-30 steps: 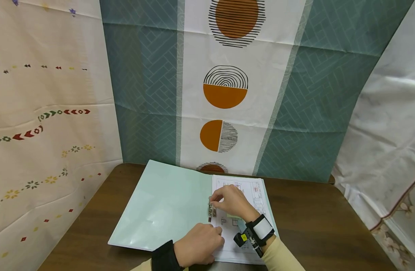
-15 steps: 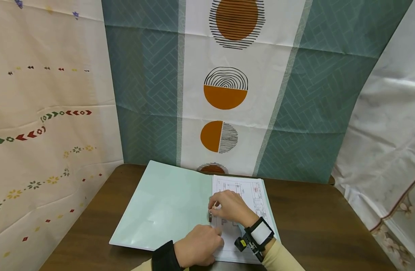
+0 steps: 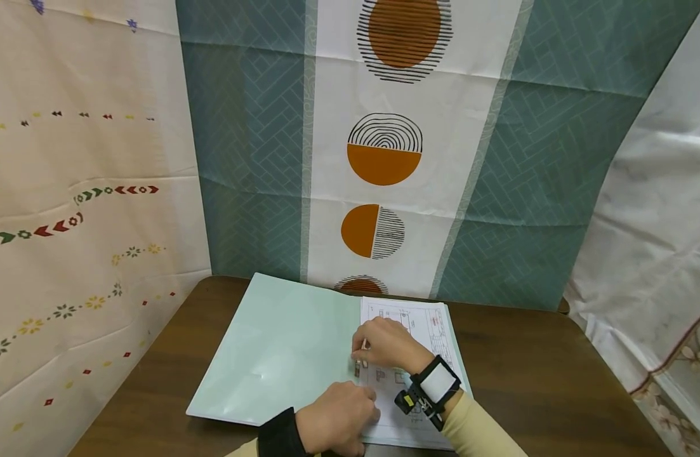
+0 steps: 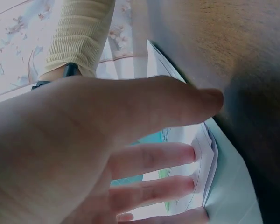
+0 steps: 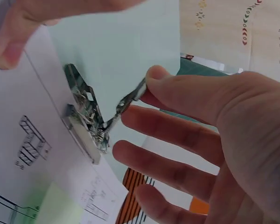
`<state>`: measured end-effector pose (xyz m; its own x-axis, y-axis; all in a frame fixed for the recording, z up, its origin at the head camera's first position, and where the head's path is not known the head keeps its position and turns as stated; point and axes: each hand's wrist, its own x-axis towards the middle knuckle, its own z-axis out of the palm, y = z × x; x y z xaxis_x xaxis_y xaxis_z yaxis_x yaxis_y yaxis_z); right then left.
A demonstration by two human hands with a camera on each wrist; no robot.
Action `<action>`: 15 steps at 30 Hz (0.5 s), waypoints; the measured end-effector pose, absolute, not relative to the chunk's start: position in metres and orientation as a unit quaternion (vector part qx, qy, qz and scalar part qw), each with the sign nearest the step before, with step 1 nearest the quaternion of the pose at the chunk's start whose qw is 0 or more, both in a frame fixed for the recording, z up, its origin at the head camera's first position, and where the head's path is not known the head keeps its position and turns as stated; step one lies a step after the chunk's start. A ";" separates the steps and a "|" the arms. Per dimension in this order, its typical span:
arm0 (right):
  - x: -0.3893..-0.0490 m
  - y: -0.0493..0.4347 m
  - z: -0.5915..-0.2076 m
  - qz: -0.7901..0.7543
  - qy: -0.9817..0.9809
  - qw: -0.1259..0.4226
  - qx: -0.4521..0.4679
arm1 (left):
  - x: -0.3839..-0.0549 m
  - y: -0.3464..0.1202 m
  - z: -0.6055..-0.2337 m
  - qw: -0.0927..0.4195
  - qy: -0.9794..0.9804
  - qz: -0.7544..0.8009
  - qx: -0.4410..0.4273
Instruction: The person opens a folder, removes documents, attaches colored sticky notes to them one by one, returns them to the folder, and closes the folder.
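A pale green folder (image 3: pixel 287 346) lies spread on the table, with a stack of printed drawing sheets (image 3: pixel 395 428) on its right side. At its spine is a metal lever clip (image 5: pixel 86 109), mostly covered by my right hand (image 3: pixel 386 343) in the head view. Thumb and index finger of that hand pinch the clip's raised lever (image 5: pixel 130 98); the other fingers are spread beside it. My left hand (image 3: pixel 338 416) rests at the lower edge of the sheets near the spine. Its thumb reaches past the folder's edge, and its straight fingers (image 4: pixel 154 156) lie over the paper.
The brown wooden table (image 3: pixel 527 381) extends on both sides of the folder. A patterned curtain (image 3: pixel 378 190) hangs close behind its far edge, with further cloths at left and right. A light green slip (image 5: pixel 60 205) lies on the sheets.
My right hand has moved slightly down and left at the clip, its wrist turning a little. My left hand stays at the lower edge of the sheets.
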<state>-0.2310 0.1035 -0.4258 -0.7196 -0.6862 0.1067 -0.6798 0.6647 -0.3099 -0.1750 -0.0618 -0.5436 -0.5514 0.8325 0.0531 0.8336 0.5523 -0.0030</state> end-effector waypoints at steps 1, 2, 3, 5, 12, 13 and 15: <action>-0.231 0.103 -0.425 -0.164 0.913 0.015 -0.372 | -0.175 -0.061 -0.543 0.021 -0.879 -0.011 -0.476; -0.231 0.103 -0.423 -0.162 0.914 0.019 -0.371 | -0.175 -0.061 -0.543 0.017 -0.879 -0.014 -0.477; -0.231 0.103 -0.422 -0.161 0.915 0.024 -0.370 | -0.175 -0.061 -0.543 0.014 -0.879 -0.019 -0.477; -0.232 0.103 -0.421 -0.159 0.916 0.033 -0.368 | -0.176 -0.061 -0.543 0.002 -0.881 -0.027 -0.473; -0.238 0.101 -0.416 -0.161 0.919 0.088 -0.348 | -0.174 -0.060 -0.534 -0.054 -0.895 -0.036 -0.441; -0.239 0.101 -0.416 -0.164 0.919 0.095 -0.345 | -0.174 -0.059 -0.533 -0.059 -0.896 -0.037 -0.438; -0.240 0.100 -0.415 -0.170 0.918 0.108 -0.341 | -0.173 -0.059 -0.532 -0.063 -0.897 -0.035 -0.436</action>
